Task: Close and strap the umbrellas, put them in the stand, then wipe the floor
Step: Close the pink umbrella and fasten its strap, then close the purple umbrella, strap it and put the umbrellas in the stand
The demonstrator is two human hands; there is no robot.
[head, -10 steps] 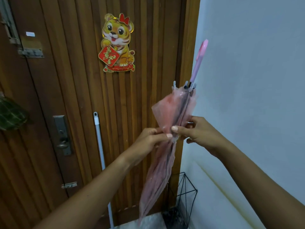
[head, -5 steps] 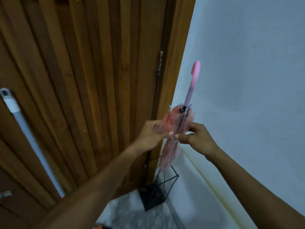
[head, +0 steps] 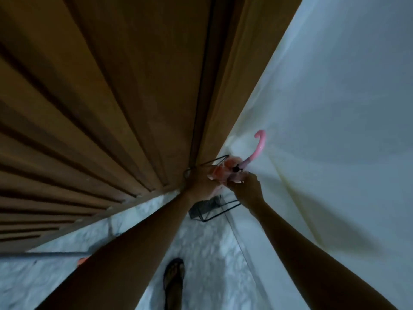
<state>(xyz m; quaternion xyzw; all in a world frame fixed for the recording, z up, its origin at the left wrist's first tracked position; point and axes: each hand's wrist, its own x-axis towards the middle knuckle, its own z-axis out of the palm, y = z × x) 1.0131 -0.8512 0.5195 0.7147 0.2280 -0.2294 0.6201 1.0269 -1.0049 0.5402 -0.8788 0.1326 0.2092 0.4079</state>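
— How many umbrellas do you count?
— One umbrella (head: 223, 173). It is thin, see-through pink plastic crumpled into a soft bunch, with one smooth, pale pink handle (head: 260, 145) that ends in a hook.
— And hands?
— Two. The left hand (head: 201, 184) and the right hand (head: 245, 186) meet at the bunched canopy, just below the handle. The right hand's fingers (head: 238, 180) curl in and pinch the plastic. The left hand's fingers wrap round the bundle (they are mostly hidden under it, so only the back of the hand shows plainly).
— Where is the umbrella?
— It is held upright in the corner where the door (head: 100, 108) meets the wall (head: 335, 108), directly over the one stand (head: 202, 209). The lower canopy hangs down inside the frame, but I cannot tell whether the tip touches the base.
— What is the stand like?
— Thin black wire, angular and open-sided, with a dark mesh-like base. It sits on the floor (head: 212, 253).
— And the rest?
— The door is brown wood with long vertical ridges. The wall is smooth and off-white. The floor is mottled white and grey, like marble. There is one foot (head: 174, 280) in a dark strapped sandal, and one grey pole (head: 44, 255) low at the left by the door, with a bit of orange at its end.
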